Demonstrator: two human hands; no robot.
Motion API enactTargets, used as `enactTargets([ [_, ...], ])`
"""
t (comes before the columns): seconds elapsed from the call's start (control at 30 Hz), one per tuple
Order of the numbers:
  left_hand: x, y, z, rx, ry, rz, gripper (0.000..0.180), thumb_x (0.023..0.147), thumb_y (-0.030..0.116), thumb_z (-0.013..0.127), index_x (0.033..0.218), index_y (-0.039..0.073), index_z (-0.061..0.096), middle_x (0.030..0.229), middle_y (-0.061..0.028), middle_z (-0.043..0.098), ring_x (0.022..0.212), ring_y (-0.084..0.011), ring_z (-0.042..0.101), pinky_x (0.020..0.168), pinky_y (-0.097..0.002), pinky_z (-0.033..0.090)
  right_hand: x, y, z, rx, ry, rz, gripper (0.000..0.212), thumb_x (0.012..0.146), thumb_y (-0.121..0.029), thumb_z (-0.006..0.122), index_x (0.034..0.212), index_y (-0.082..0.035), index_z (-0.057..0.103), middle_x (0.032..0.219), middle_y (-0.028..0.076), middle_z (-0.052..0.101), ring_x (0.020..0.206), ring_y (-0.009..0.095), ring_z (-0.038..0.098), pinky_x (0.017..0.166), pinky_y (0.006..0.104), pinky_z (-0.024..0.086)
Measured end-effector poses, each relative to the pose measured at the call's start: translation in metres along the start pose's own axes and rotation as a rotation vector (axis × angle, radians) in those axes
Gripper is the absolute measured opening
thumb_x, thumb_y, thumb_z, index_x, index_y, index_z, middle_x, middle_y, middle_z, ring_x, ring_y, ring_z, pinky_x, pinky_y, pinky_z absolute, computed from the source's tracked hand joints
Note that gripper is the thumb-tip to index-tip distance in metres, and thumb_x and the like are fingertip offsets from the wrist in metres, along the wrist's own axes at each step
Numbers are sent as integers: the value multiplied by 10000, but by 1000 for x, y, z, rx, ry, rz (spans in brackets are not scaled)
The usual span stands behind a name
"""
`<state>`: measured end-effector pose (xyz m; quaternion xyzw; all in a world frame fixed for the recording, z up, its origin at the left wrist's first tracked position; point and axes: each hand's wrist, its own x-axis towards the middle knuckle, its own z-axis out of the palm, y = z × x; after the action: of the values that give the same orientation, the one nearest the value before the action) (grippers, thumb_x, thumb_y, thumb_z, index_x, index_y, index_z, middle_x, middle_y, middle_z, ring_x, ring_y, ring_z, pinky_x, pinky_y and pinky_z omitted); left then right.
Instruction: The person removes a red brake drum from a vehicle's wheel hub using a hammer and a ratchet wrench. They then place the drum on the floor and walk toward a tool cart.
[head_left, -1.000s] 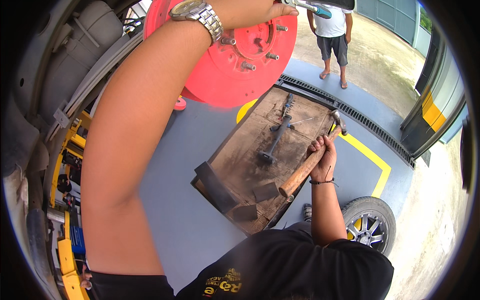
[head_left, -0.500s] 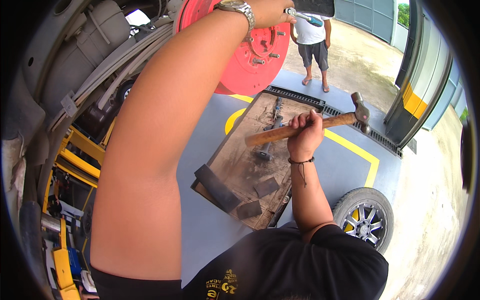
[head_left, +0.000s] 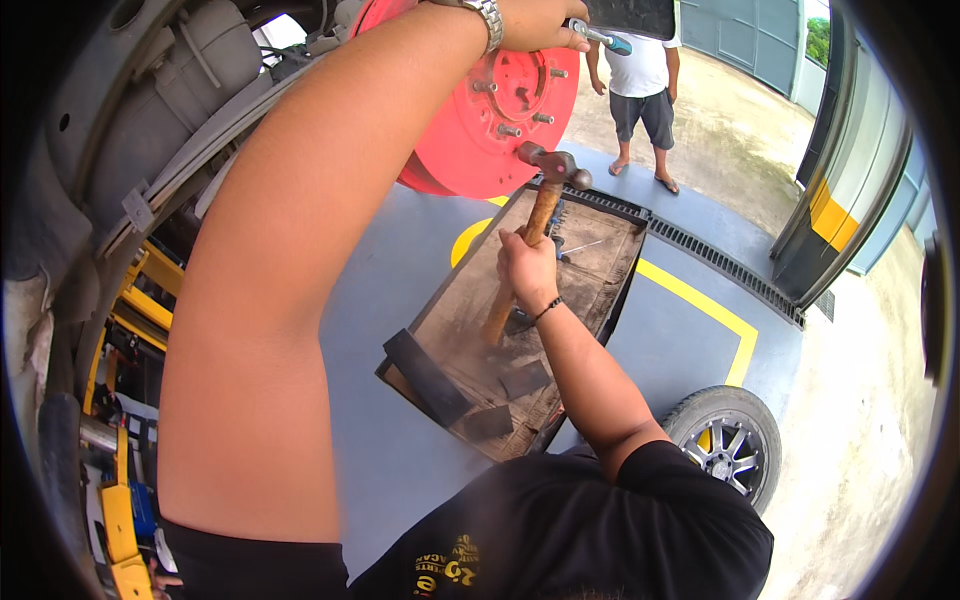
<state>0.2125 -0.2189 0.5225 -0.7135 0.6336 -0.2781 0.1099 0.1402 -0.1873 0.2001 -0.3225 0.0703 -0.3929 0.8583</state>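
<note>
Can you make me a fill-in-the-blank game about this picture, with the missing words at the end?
1. The right hand grips a ____ that has a metal head and a wooden handle.
2. The person's ____ arm crosses in front of the red drum.
3. The angled line painted on the floor is ____.
4. The standing person wears a ____ shirt.

Missing words: hammer; left; yellow; white.
</note>
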Motion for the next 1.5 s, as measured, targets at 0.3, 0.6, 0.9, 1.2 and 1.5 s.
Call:
enactTargets([
  [0.3, 7, 4, 1, -39, 18, 18, 410, 922, 383, 601, 1247, 142, 669, 1153, -130, 707, 1160, -304, 621, 1031, -482, 402, 14, 20, -24, -143, 14, 16, 218, 966, -141, 603, 810, -58, 475, 601, 6, 453, 479, 135, 439, 455, 296, 396],
  [0.6, 16, -8, 2, -125, -53, 87, 399, 915, 329, 620, 1193, 50, 682, 1131, -190, 704, 1075, -344, 661, 952, -402, 503, -22, -21, -142, -80, 340, 215, 167, 907, -132, 566, 833, -86, 424, 625, 25, 444, 496, 165, 460, 463, 316, 406],
  [0.9, -11, -8, -36, -351, -249, -70, 433, 921, 236, 660, 1289, 13, 616, 1179, -182, 687, 1081, -265, 659, 961, -359, 496, 25, 61, -222, -400, 130, 838, 108, 886, -123, 553, 915, -54, 475, 637, 41, 461, 477, 178, 461, 459, 343, 419],
  [1.2, -17, 8, -6, -308, -40, -204, 347, 861, 139, 718, 1192, 55, 657, 952, -118, 709, 850, -277, 689, 771, -358, 538, 161, 127, -248, -1483, -532, 440, 340, 903, -326, 655, 896, 11, 698, 913, 179, 645, 855, 347, 653, 819, 392, 527],
  [1.5, -31, 18, 12, -145, 178, -174, 324, 844, 89, 699, 1167, 78, 670, 942, -105, 708, 850, -270, 690, 770, -363, 546, 240, -184, 2, -647, -719, -1485, 349, 829, -207, 769, 1100, -31, 636, 1175, 153, 557, 1099, 312, 576, 934, 440, 497],
])
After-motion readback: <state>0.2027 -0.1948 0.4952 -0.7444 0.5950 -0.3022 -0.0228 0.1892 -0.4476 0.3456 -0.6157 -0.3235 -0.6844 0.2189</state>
